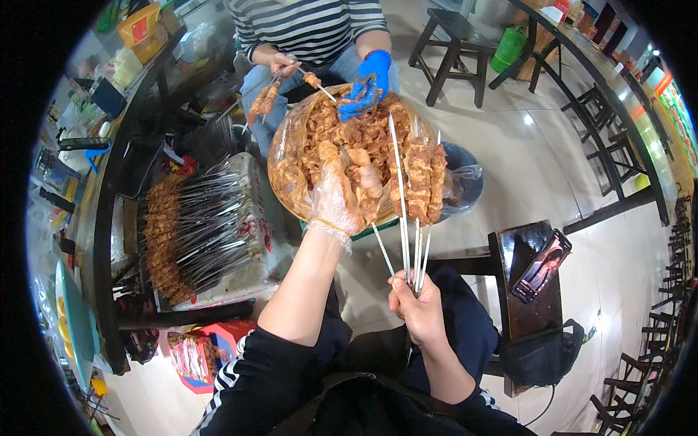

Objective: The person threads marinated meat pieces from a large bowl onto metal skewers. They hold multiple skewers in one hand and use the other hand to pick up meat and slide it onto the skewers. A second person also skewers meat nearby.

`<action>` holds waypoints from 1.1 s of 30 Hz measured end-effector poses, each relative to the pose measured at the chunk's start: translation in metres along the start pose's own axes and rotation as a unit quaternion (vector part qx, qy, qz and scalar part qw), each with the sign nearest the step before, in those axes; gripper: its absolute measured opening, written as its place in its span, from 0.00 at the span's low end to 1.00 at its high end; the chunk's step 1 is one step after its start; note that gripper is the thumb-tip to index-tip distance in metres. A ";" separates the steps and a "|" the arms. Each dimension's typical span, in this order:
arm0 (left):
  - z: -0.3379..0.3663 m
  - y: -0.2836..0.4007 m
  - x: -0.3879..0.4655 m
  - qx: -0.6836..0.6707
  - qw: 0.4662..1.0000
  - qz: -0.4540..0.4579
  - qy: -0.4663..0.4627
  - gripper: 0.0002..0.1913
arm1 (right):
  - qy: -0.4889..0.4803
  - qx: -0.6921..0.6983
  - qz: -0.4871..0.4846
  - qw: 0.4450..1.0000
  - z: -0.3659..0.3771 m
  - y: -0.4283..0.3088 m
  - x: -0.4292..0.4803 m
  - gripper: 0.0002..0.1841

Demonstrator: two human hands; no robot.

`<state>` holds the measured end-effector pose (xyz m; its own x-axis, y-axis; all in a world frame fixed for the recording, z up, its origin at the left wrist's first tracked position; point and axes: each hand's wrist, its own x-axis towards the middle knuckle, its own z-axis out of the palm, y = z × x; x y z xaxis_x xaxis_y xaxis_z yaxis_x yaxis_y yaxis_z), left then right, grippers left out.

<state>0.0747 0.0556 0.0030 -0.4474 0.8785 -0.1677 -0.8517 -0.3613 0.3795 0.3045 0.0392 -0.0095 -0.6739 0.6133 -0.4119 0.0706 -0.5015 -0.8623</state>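
Note:
My left hand (339, 196), in a clear plastic glove, is above a large basin (276, 182) lined with clear plastic. Its fingers close around meat (369, 210) threaded on a metal skewer (383, 250). The bare lower end of that skewer runs down to my right hand (419, 305). In that ungloved hand I grip the handles of several flat metal skewers, fanned upward. Loaded meat skewers (419, 180) stand among them, and one bare skewer (398, 163) shows its pointed tip. Chunks of marinated meat (349, 131) fill the basin.
Opposite sits a person in a striped top (311, 24), with a blue-gloved hand (371, 87) in the basin and a bare hand (283, 64) holding skewers. Finished skewers (207, 218) lie piled at left. A phone (542, 265) rests on a dark bench (531, 310). A blue bucket (470, 188) stands behind the basin's right side.

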 end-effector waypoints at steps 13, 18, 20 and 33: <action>0.015 0.002 -0.027 0.233 0.971 -0.054 -0.021 0.19 | 0.063 -0.033 -0.037 0.997 -0.003 0.001 0.001 0.05; 0.009 -0.002 -0.021 0.215 0.975 -0.029 -0.051 0.16 | 0.055 -0.038 -0.047 0.997 -0.004 0.002 0.001 0.05; 0.009 -0.001 -0.017 0.177 0.982 -0.042 -0.043 0.14 | 0.046 -0.042 -0.045 0.997 -0.003 0.002 0.001 0.05; 0.024 -0.013 -0.017 -0.131 0.985 -0.067 -0.087 0.23 | -0.079 0.120 0.068 0.987 -0.007 -0.004 0.000 0.07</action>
<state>0.0997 0.0524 0.0226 -0.2923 0.9557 -0.0335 -0.9512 -0.2869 0.1132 0.3091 0.0453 -0.0081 -0.7773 0.4372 -0.4525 0.0052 -0.7147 -0.6994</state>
